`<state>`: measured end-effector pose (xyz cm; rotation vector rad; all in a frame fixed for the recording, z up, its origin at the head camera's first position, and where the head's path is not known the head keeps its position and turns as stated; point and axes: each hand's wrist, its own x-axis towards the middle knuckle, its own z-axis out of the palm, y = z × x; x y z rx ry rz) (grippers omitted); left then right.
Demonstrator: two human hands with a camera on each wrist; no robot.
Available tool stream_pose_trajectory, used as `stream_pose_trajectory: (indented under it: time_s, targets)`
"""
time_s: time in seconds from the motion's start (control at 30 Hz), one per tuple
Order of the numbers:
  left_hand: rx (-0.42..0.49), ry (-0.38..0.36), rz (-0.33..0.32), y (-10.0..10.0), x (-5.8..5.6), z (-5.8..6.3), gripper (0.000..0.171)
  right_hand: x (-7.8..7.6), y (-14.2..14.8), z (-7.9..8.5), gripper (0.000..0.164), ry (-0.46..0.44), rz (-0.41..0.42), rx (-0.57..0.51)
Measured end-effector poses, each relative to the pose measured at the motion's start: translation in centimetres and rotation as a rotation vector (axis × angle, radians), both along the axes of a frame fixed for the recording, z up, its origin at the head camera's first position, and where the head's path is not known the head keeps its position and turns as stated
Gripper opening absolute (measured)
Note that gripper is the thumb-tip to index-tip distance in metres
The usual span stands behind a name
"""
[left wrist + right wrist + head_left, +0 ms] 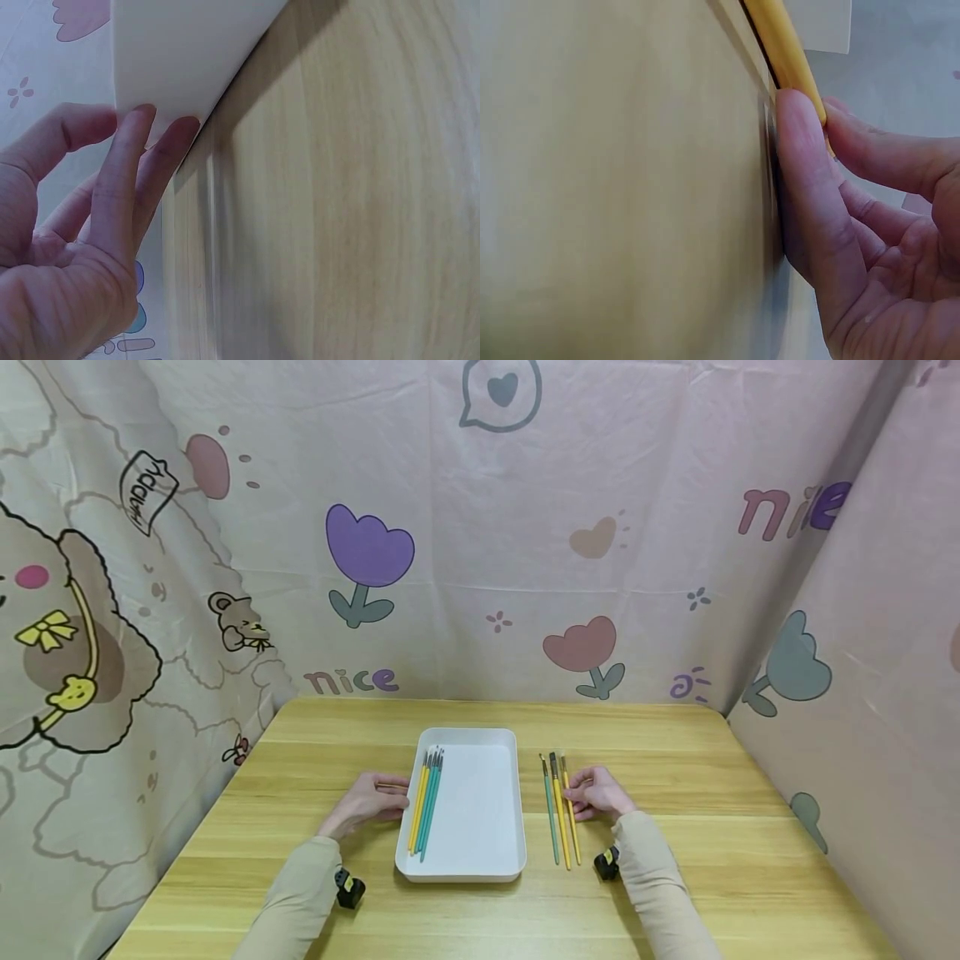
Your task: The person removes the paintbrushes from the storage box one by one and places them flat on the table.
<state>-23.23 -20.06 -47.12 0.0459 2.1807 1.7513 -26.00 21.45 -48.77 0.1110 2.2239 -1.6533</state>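
Observation:
A white rectangular tray lies on the table, with several yellow and teal paintbrushes side by side along its left inside. My left hand is at the tray's left side; in the left wrist view its fingertips touch the outer wall. To the right of the tray lie a green paintbrush and a thick yellow paintbrush. Beside them, my right hand pinches a yellow paintbrush between thumb and finger, low at the table.
A light wooden table carries everything. Patterned cloth hangs behind the table and at both sides. Small black cameras are worn at the wrists.

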Motion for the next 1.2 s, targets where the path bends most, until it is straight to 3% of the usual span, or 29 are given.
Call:
stream_pose_trajectory:
  time_s: [0.57, 1.2]
  targets:
    - [-0.02, 0.009, 0.012, -0.01, 0.03, -0.12, 0.047, 0.18, -0.61, 0.0, 0.015, 0.05, -0.021, 0.126]
    - [-0.007, 0.011, -0.009, -0.01, -0.03, 0.09, 0.05, -0.04, -0.69, -0.19, 0.01, 0.076, -0.051, 0.156]
